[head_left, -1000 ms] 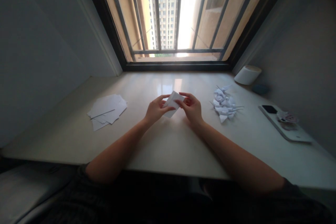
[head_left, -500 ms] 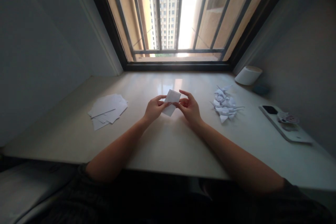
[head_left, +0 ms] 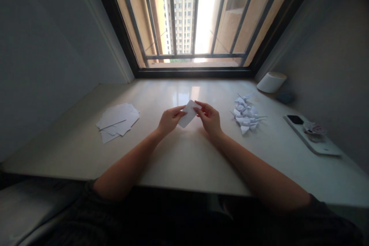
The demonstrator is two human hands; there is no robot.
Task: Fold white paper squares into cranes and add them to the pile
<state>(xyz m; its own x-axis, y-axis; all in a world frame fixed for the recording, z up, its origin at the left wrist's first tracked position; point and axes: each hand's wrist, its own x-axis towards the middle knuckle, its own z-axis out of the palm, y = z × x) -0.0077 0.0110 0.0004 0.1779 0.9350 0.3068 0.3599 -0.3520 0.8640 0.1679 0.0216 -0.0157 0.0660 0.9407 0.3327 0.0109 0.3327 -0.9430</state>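
Between my hands, above the middle of the table, is a small folded piece of white paper (head_left: 188, 114), held tilted. My left hand (head_left: 170, 119) pinches its left edge, thumb on the near face and fingers behind. At the upper right corner, my right hand (head_left: 210, 118) grips the paper between thumb and index finger, the other fingers curled. The fine creases in the paper are too small to make out. A stack of white paper sheets (head_left: 118, 120) lies to the left. On the right is a pile of folded white paper pieces (head_left: 246, 114) with pointed ends.
A phone (head_left: 309, 134) with a bulky grip on its back lies at the right of the pale table (head_left: 184, 161). Behind it stand a white cylindrical object (head_left: 271, 82) and a dark bluish item (head_left: 286, 97). A barred window (head_left: 193, 73) rises at the back.
My right thumb and index finger have closed on the paper's upper right corner; the index finger was raised before. The paper has turned slightly and looks narrower.
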